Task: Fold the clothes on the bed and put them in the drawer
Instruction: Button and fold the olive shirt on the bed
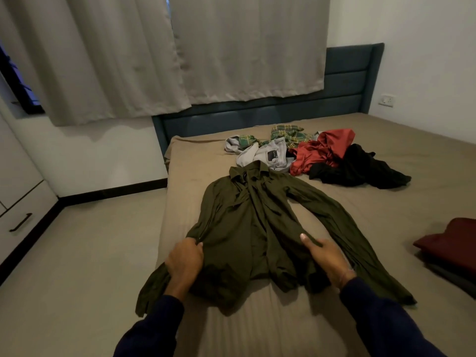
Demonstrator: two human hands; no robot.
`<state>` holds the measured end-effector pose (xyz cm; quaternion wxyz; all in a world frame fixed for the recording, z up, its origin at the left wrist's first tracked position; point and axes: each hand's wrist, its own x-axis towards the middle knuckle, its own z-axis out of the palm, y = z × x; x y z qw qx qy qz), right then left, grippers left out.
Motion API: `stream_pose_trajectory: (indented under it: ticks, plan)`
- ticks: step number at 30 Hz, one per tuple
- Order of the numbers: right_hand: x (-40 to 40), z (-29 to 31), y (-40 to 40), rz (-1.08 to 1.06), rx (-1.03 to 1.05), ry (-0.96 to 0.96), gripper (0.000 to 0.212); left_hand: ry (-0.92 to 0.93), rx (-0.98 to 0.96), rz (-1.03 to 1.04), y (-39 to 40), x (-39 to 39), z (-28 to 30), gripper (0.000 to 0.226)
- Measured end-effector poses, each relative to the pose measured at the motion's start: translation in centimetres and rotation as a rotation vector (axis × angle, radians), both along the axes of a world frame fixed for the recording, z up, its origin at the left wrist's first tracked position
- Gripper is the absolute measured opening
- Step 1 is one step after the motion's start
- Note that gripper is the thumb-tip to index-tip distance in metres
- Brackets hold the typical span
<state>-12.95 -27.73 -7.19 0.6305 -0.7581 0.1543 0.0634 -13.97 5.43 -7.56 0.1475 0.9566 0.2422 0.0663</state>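
So right now the person's working on the dark olive-green long-sleeved shirt, which is spread collar-away on the near part of the tan-sheeted bed, sleeves flopped out to both sides. The left hand has its fingers curled round the shirt's left edge, bunching the cloth, and the right hand lies on the right side of the body with the thumb out; I think its fingers are tucked into the fabric, but they're hidden from here so I can't tell. Looks like the flattening stage, just ahead of the first fold. Next move probably needs both sides tugged smooth, then each sleeve brought in across the body. Further back there's an unfolded heap: green plaid shirt, pale grey jeans, rust-red garment, black garment. A folded maroon stack sits at the right edge, and a white drawer with a dark handle is off to the left.
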Motion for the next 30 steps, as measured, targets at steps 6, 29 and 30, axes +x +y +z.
stream_pose_trajectory:
  ticks: [6,29,30]
  plan:
    - [0.3,8.6,-3.9,-0.032,-0.313,-0.175,0.02,-0.216,0.073,-0.034,-0.6,-0.7,6.5,0.03]
    - [-7.8,-8.4,5.8,0.18,-0.867,-0.413,0.034,-0.161,-0.639,-0.294,-13.6,-7.0,-8.6,0.021]
    - [-7.7,-8.3,5.8,0.174,-0.906,-0.417,0.033,-0.171,-0.651,-0.299,-13.6,-6.8,-8.8,0.022]
